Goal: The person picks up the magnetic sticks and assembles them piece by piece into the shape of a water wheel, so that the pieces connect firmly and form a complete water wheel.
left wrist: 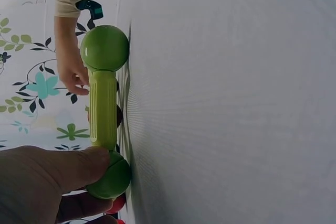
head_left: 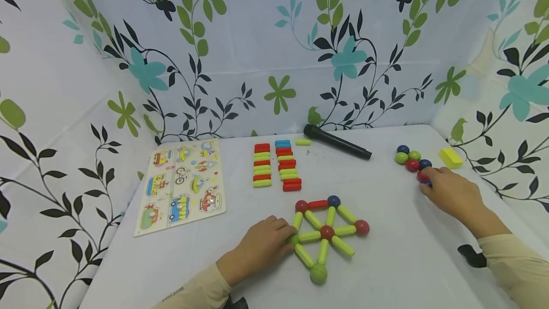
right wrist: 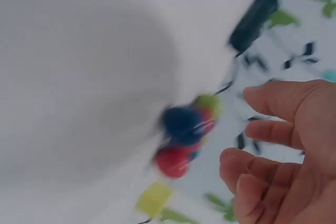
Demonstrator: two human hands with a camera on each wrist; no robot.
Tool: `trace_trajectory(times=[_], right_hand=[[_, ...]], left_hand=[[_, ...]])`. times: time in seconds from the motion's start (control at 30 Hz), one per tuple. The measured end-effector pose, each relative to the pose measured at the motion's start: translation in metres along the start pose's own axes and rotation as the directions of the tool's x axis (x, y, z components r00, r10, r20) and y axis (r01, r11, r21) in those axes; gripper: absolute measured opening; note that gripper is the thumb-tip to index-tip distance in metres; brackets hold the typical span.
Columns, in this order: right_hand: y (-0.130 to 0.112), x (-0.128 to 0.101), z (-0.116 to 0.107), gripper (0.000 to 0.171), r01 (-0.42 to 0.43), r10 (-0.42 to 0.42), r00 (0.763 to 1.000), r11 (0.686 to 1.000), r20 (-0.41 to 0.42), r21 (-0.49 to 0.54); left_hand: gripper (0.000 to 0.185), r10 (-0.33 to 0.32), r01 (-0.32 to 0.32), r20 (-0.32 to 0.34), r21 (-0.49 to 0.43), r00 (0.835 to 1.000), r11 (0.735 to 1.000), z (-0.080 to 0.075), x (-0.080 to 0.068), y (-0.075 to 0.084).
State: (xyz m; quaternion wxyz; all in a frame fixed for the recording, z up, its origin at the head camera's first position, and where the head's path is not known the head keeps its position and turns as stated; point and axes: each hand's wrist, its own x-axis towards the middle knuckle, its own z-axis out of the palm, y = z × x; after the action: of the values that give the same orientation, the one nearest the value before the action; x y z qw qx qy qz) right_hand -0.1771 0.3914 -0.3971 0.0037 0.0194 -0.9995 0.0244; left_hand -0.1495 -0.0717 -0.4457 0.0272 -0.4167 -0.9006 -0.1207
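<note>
A flat figure of green rods (head_left: 310, 237), one red rod and coloured balls lies on the white table (head_left: 386, 261). My left hand (head_left: 286, 236) is at its left corner. In the left wrist view the thumb (left wrist: 79, 165) and a finger pinch the green ball (left wrist: 111, 181) there, which joins a green rod (left wrist: 103, 109) leading to another green ball (left wrist: 104, 47). My right hand (head_left: 429, 182) reaches to a cluster of loose balls (head_left: 412, 160) at the far right. Its fingers (right wrist: 273, 129) are loosely curled and hold nothing, just short of a red ball (right wrist: 172, 161); that view is blurred.
Two rows of spare rods (head_left: 276, 166) lie behind the figure, with a black microphone (head_left: 336, 142) beyond them. A vehicle puzzle board (head_left: 182, 185) sits at the left. A yellow block (head_left: 450, 158) lies near the right floral wall.
</note>
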Motion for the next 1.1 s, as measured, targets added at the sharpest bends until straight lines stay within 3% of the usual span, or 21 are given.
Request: trace_trajectory(times=[0.17, 0.37, 0.47, 0.57, 0.63, 0.7, 0.83, 0.93, 1.1], right_hand=[[0.029, 0.007, 0.017, 0.052, -0.007, 0.009, 0.998, 1.0, 0.065, -0.03], [0.033, 0.011, 0.024, 0.051, -0.016, 0.018, 0.999, 1.0, 0.047, -0.024], [0.028, 0.008, 0.023, 0.049, -0.016, 0.014, 0.998, 1.0, 0.061, 0.027], [0.008, -0.004, 0.018, 0.046, 0.041, -0.054, 0.995, 0.987, 0.08, 0.158], [-0.015, -0.017, 0.014, 0.044, 0.125, -0.152, 0.985, 0.954, 0.08, 0.273], [-0.042, -0.033, 0.009, 0.044, 0.219, -0.268, 0.96, 0.902, 0.084, 0.371], [-0.09, -0.061, 0.006, 0.041, 0.335, -0.45, 0.882, 0.807, 0.139, 0.485], [-0.114, -0.072, 0.011, 0.038, 0.364, -0.507, 0.844, 0.783, 0.177, 0.505], [-0.135, -0.079, 0.02, 0.032, 0.389, -0.523, 0.836, 0.777, 0.166, 0.495]], left_hand=[[0.032, 0.007, -0.007, -0.002, -0.002, 1.0, 1.0, -0.001, 0.0, 0.0], [0.032, 0.004, -0.004, -0.009, -0.01, 1.0, 1.0, 0.0, -0.001, 0.002], [0.032, 0.003, -0.003, -0.009, -0.008, 1.0, 1.0, 0.0, -0.002, 0.002], [0.032, 0.001, -0.001, -0.005, -0.009, 1.0, 1.0, 0.0, -0.001, 0.003], [0.032, -0.001, 0.001, -0.002, -0.011, 1.0, 1.0, -0.001, -0.002, 0.003], [0.032, -0.003, 0.003, -0.003, -0.012, 1.0, 1.0, -0.001, -0.002, 0.003], [0.032, -0.003, 0.003, -0.009, -0.009, 1.0, 1.0, -0.002, -0.002, 0.003], [0.032, -0.005, 0.005, -0.007, -0.007, 1.0, 1.0, -0.002, -0.002, 0.002], [0.032, -0.005, 0.005, -0.005, -0.005, 1.0, 1.0, -0.001, -0.002, 0.001]])
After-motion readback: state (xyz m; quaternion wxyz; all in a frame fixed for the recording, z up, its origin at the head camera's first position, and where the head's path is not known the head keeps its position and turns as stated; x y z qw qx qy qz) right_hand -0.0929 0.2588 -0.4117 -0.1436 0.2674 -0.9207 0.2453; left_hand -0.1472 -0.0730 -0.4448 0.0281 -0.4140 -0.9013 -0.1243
